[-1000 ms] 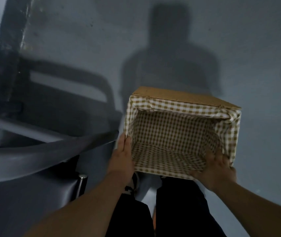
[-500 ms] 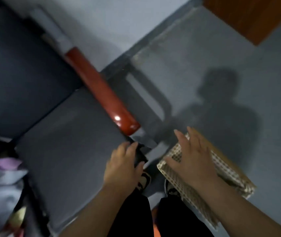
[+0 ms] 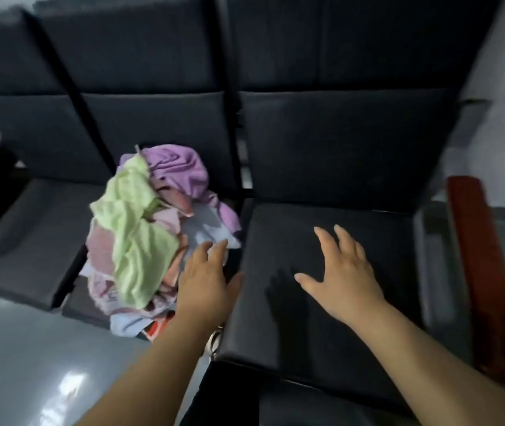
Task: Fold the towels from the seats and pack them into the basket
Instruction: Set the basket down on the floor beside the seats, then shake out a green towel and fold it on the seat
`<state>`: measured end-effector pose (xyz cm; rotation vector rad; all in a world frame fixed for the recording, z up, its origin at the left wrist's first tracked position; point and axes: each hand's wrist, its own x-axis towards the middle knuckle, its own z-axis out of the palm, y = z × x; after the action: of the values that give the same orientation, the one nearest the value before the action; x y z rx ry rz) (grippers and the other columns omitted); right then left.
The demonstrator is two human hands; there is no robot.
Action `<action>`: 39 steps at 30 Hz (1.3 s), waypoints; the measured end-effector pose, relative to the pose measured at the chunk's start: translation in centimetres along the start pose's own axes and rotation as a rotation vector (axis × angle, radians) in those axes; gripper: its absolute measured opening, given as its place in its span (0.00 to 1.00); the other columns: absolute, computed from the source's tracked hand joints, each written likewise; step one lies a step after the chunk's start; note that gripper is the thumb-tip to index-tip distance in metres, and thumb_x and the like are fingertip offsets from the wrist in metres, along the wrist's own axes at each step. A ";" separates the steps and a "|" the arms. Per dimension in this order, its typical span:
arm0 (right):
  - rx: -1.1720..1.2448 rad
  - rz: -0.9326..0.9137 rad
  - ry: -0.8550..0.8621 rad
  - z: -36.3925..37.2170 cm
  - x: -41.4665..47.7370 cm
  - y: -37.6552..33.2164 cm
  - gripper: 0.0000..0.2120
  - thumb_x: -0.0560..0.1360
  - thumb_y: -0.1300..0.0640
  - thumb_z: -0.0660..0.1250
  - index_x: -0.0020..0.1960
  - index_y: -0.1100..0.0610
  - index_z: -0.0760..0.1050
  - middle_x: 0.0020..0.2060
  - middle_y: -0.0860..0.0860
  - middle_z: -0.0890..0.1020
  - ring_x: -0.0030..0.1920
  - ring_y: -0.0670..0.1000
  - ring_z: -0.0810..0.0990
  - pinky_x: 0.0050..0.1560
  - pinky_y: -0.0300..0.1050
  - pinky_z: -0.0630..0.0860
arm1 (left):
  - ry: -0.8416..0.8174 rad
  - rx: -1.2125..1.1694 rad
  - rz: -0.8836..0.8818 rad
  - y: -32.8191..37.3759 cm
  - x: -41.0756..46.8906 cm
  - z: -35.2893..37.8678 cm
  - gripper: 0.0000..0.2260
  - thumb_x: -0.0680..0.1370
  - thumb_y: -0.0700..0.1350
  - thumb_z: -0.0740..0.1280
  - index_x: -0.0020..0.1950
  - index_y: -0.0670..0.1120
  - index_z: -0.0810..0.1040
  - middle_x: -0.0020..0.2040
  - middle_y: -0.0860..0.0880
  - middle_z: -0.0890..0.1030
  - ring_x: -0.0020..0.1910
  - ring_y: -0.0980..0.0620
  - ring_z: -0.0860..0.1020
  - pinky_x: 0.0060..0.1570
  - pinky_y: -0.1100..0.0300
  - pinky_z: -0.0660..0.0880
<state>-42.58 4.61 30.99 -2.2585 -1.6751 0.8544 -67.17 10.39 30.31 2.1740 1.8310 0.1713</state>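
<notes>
- Dark padded seats point(image 3: 383, 235) are standing in a row against a pale wall, with a shiny grey floor point(image 3: 23, 364) in front of them.
- A messy pile of soft towels point(image 3: 149, 238) is lying on the middle seat, all crumpled up. A light green towel point(image 3: 134, 241) is sitting on top, and a purple towel point(image 3: 177, 167) is bunching up at the back.
- The left hand point(image 3: 205, 278) is reaching to the near right edge of the pile with straight fingers. It is holding nothing. I cannot tell if its fingertips are touching the pale blue cloth there.
- The right hand point(image 3: 343, 272) is hanging over the seat just beside the pile, with its fingers spread wide. It is holding nothing too.
- No towel is looking folded, and the basket is not showing in this view. So the job seems to be only starting, with all the folding and packing left.
- A long red-brown armrest point(image 3: 484, 272) is sitting at the right end of the row, well apart from the pile.
- Nothing is standing between the hands and the pile. The towels are looking tangled, so pulling one might drag others off the seat.
</notes>
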 end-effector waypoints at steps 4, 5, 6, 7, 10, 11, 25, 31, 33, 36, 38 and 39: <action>0.051 -0.113 -0.109 4.8 8.6 -10.9 0.45 0.77 0.36 0.68 0.82 0.41 0.44 0.83 0.48 0.43 0.82 0.57 0.49 0.77 0.57 0.61 | 0.069 -0.026 -0.172 -10.7 4.5 -2.5 0.32 0.73 0.59 0.72 0.74 0.50 0.69 0.70 0.43 0.70 0.65 0.38 0.73 0.62 0.44 0.73; 0.062 -0.132 -0.134 6.1 10.7 -13.6 0.45 0.77 0.37 0.69 0.82 0.41 0.45 0.83 0.48 0.44 0.81 0.58 0.50 0.77 0.57 0.61 | 0.087 -0.016 -0.210 -13.1 5.7 -3.0 0.33 0.73 0.59 0.72 0.75 0.50 0.69 0.71 0.43 0.70 0.66 0.38 0.72 0.63 0.44 0.73; 0.081 -0.148 -0.154 7.4 12.7 -16.2 0.44 0.77 0.37 0.69 0.83 0.42 0.46 0.83 0.48 0.45 0.81 0.58 0.52 0.76 0.56 0.62 | 0.096 -0.016 -0.242 -15.3 7.0 -3.5 0.34 0.73 0.59 0.73 0.75 0.51 0.68 0.72 0.43 0.69 0.67 0.38 0.71 0.64 0.44 0.72; 0.105 -0.160 -0.174 8.7 14.7 -18.6 0.44 0.76 0.38 0.70 0.83 0.42 0.47 0.82 0.48 0.48 0.81 0.58 0.54 0.76 0.55 0.63 | 0.104 -0.025 -0.265 -17.4 8.3 -4.1 0.34 0.73 0.59 0.73 0.76 0.51 0.67 0.73 0.43 0.68 0.68 0.38 0.70 0.66 0.44 0.71; 0.167 -0.197 -0.176 12.2 19.7 -24.8 0.44 0.75 0.39 0.72 0.83 0.45 0.52 0.79 0.52 0.58 0.78 0.57 0.63 0.75 0.54 0.67 | 0.123 -0.058 -0.317 -22.1 11.5 -5.3 0.33 0.75 0.59 0.72 0.77 0.53 0.66 0.74 0.44 0.66 0.71 0.40 0.69 0.69 0.46 0.67; 0.191 -0.194 -0.175 12.9 21.0 -26.6 0.43 0.74 0.40 0.72 0.82 0.45 0.54 0.78 0.52 0.60 0.77 0.57 0.64 0.74 0.54 0.68 | 0.121 -0.067 -0.342 -23.3 12.4 -5.5 0.33 0.75 0.60 0.72 0.77 0.54 0.66 0.75 0.45 0.66 0.71 0.42 0.68 0.69 0.48 0.66; 0.620 -0.072 -0.091 14.9 29.7 -35.5 0.15 0.76 0.63 0.73 0.60 0.50 0.81 0.33 0.47 0.77 0.33 0.46 0.74 0.44 0.43 0.72 | 0.095 -0.641 -0.319 -27.1 17.5 -7.3 0.11 0.79 0.49 0.71 0.61 0.53 0.82 0.52 0.58 0.83 0.52 0.57 0.80 0.53 0.64 0.73; 0.978 0.093 0.074 2.4 27.2 -27.7 0.09 0.82 0.62 0.67 0.54 0.48 0.80 0.41 0.46 0.87 0.43 0.44 0.85 0.40 0.39 0.79 | 0.063 -0.979 -0.095 -17.8 19.4 -9.9 0.06 0.82 0.42 0.68 0.55 0.51 0.82 0.44 0.58 0.85 0.43 0.62 0.81 0.45 0.70 0.73; 1.013 0.135 0.142 -1.0 25.5 -23.0 0.08 0.82 0.61 0.67 0.54 0.49 0.80 0.43 0.46 0.87 0.45 0.45 0.85 0.43 0.41 0.79 | -0.004 -0.995 -0.035 -13.7 19.4 -8.9 0.05 0.83 0.45 0.67 0.57 0.52 0.80 0.44 0.55 0.84 0.44 0.57 0.81 0.47 0.65 0.75; 1.068 0.184 0.230 -4.1 22.6 -15.1 0.08 0.82 0.62 0.68 0.56 0.51 0.81 0.46 0.48 0.88 0.47 0.47 0.87 0.48 0.46 0.81 | -0.067 -0.955 0.037 -7.9 18.4 -5.8 0.05 0.83 0.46 0.66 0.57 0.54 0.78 0.37 0.52 0.77 0.36 0.55 0.75 0.42 0.63 0.73; 1.092 0.216 0.270 -5.1 20.1 -9.0 0.08 0.82 0.62 0.68 0.57 0.51 0.81 0.47 0.50 0.88 0.50 0.50 0.87 0.51 0.48 0.82 | -0.126 -0.898 0.076 -3.6 17.1 -3.0 0.05 0.82 0.45 0.68 0.55 0.56 0.78 0.36 0.49 0.75 0.35 0.56 0.73 0.40 0.64 0.71; 1.083 0.228 0.277 -5.1 19.0 -6.2 0.08 0.82 0.62 0.68 0.56 0.51 0.81 0.47 0.51 0.88 0.51 0.51 0.87 0.52 0.49 0.82 | -0.151 -0.862 0.101 -1.8 16.4 -1.4 0.05 0.81 0.45 0.68 0.53 0.56 0.79 0.39 0.48 0.79 0.38 0.55 0.76 0.43 0.65 0.72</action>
<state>-41.14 25.19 31.94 -1.6558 -0.5593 1.0659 -66.21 26.92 29.56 1.5960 1.2206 0.6582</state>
